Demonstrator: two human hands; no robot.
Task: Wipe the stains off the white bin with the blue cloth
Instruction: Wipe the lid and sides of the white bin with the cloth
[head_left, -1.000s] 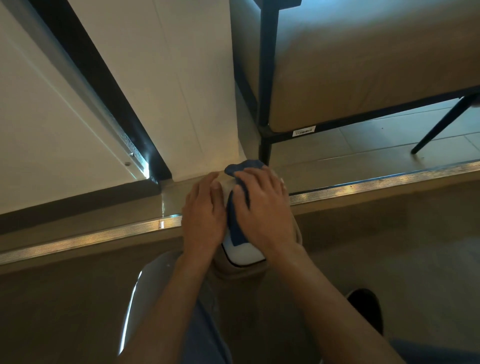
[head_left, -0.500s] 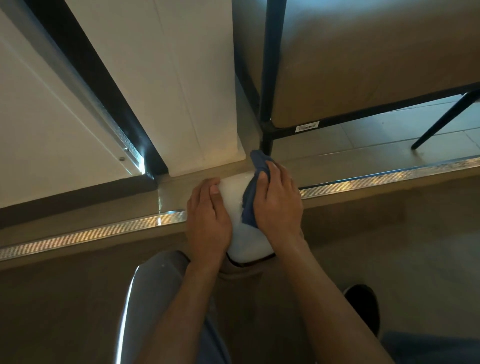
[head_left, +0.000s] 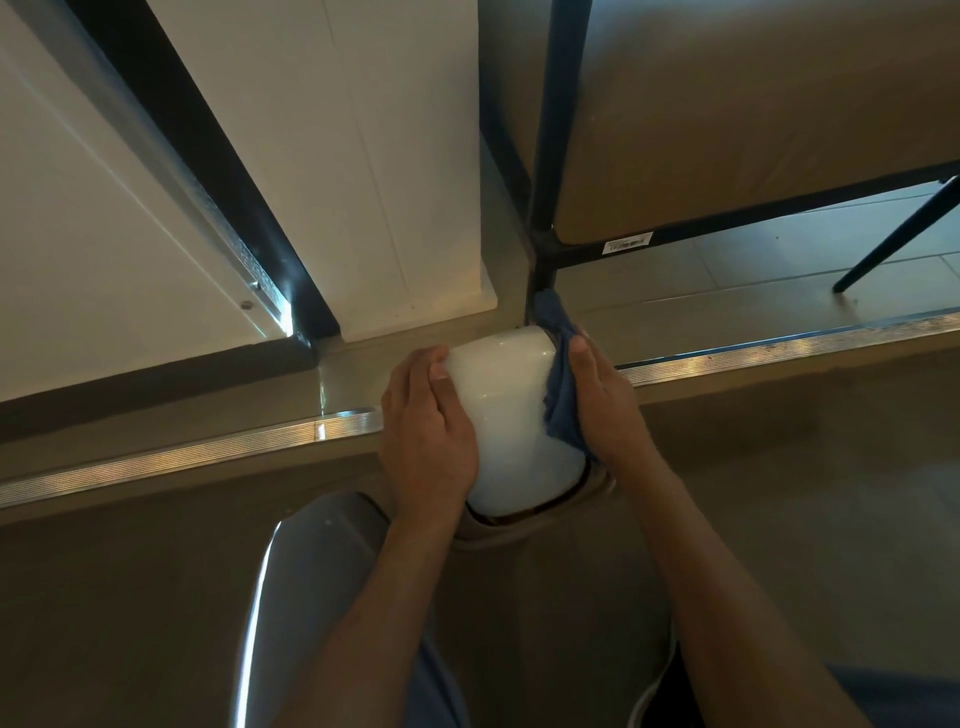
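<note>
The left hand lies with its grip spread flat against the left side of the white bin, fingers nearly straight, thumb on the top. The bin sits between both hands, over the metal floor strip; its base is hidden and no stains can be made out on it. At the right, the right hand presses the blue cloth against the bin's right side; that grip's fingertips are hidden behind the cloth, whose far end trails toward a black chair leg.
</note>
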